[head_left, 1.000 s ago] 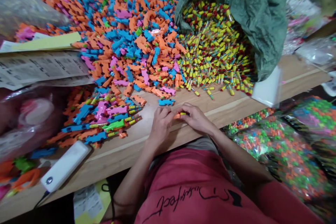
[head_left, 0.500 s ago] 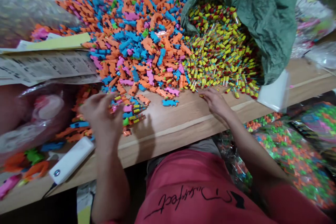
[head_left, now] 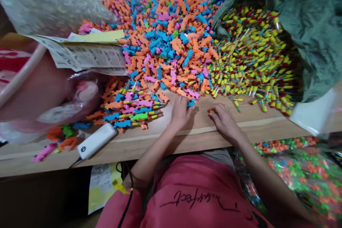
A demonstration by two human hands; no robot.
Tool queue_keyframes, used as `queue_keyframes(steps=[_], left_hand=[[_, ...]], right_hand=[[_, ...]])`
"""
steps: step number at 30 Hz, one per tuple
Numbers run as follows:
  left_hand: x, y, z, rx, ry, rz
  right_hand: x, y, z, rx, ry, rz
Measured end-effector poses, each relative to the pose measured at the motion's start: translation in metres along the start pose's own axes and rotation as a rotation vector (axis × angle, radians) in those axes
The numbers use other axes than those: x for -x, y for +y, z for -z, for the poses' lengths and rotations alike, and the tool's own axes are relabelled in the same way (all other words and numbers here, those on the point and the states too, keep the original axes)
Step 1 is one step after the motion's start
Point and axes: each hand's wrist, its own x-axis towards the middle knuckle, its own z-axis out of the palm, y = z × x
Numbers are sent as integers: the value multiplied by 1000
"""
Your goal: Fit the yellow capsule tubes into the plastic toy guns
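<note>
My left hand (head_left: 179,113) is at the front edge of the toy pile, its fingers and thumb closed round the left end of a small blue plastic toy car (head_left: 191,103). The fingers partly hide the car. My right hand (head_left: 226,120), a little to the right, pinches a small yellow tube with a red end (head_left: 211,111) between thumb and fingers, just above the wood. To the left, toy cars with yellow tubes stuck in their ends (head_left: 140,114) lie in a rough row, the tubes pointing right.
A large heap of orange, blue and pink toy cars (head_left: 171,42) covers the back of the table (head_left: 197,128). Yellow tubes (head_left: 248,57) spill from a green sack (head_left: 307,35) at right. A white power bank (head_left: 96,140), printed sheets (head_left: 93,55) and a pink tub (head_left: 34,82) are at left.
My left hand has moved right, from above the row of toy cars to the blue toy car. My right hand has drawn back slightly from the tube pile with a tube. The view has shifted left.
</note>
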Motion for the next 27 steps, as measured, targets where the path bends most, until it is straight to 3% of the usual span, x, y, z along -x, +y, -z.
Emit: queue_keyframes(steps=[3, 5, 11, 19, 27], left_hand=[[11, 9, 1, 510, 90, 238], [17, 14, 1, 795, 87, 351], [25, 15, 1, 1156, 14, 470], [26, 15, 0, 1143, 59, 414], [28, 13, 8, 842, 12, 241]], right_hand=[[0, -18, -15, -247, 11, -70], [-2, -28, -23, -349, 5, -95], [-5, -38, -28, -556, -5, -148], [-3, -45, -17, -624, 6, -174], [-4, -43, -21, -623, 5, -154]])
